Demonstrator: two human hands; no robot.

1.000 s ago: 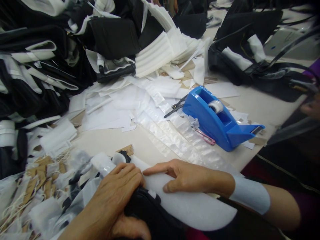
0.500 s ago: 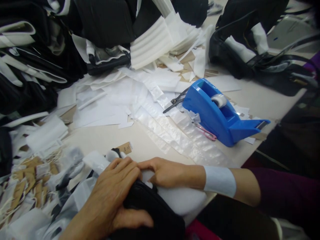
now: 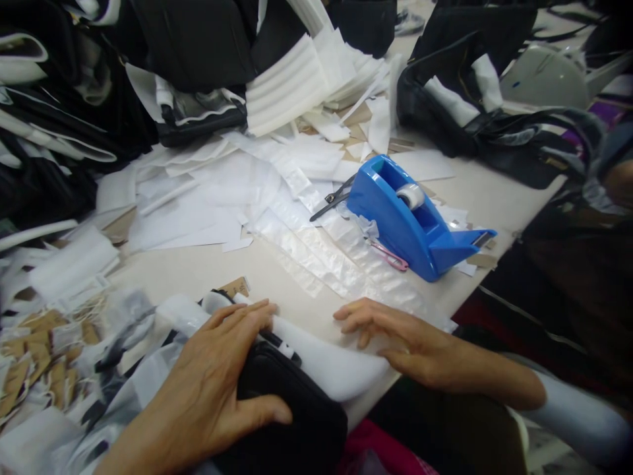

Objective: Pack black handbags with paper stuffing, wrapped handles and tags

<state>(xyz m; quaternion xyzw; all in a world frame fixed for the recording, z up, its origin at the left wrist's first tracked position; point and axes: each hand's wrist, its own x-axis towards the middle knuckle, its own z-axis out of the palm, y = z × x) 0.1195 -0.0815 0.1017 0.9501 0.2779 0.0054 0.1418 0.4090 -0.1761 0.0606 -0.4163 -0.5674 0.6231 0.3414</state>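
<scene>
My left hand (image 3: 212, 369) grips a black bag (image 3: 297, 415) at the near edge of the table, its fingers over the top and its thumb along the side. White foam sheet (image 3: 331, 363) lies against the far side of the bag, partly covered by it. My right hand (image 3: 395, 333) is above the foam sheet's right end, holding nothing, with its fingers apart and slightly curled. Beyond it stands a blue tape dispenser (image 3: 430, 244) with a roll of tape (image 3: 411, 196). A brown tag (image 3: 236, 287) shows just past my left hand.
Small pink snips (image 3: 390, 256) lie beside the dispenser, near clear plastic strips (image 3: 316, 254). White foam sheets (image 3: 291, 86) and black bags (image 3: 192, 46) crowd the back. Loose brown tags (image 3: 39, 356) are heaped at the left. Part of another person's hand (image 3: 620, 181) shows at the right edge.
My right hand has let go at the top of the bag and moved right, its fingers opening. My left hand has stayed on the bag. The view has shifted slightly right.
</scene>
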